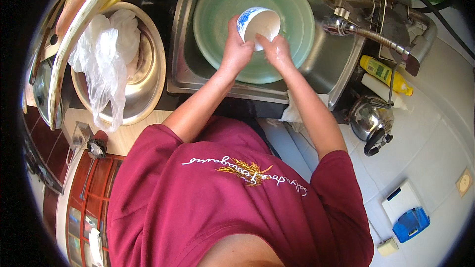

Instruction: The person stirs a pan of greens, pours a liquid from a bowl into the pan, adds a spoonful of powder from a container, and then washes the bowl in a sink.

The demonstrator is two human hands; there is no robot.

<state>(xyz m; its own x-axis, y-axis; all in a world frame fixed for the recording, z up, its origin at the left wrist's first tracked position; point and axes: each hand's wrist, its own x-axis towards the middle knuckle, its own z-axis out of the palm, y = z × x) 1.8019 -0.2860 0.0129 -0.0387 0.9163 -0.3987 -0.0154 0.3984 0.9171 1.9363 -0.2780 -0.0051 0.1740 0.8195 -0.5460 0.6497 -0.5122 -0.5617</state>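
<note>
A white bowl (269,20) with a blue pattern on its outer wall is tilted over a pale green plastic basin (208,32). My left hand (236,49) is closed round the bowl's left side. My right hand (276,50) grips the near right rim, with a digit reaching inside the bowl. Some of its other fingers are hidden behind the bowl. The basin sits in a steel sink (324,62), and whatever liquid it holds is hard to make out.
Right of the basin is a faucet with a flexible hose (368,34). A yellow bottle (383,71) and a steel kettle (368,121) are further right. On the left, a metal basin (156,69) holds a clear plastic bag (106,59). A cloth (293,109) hangs at the front edge.
</note>
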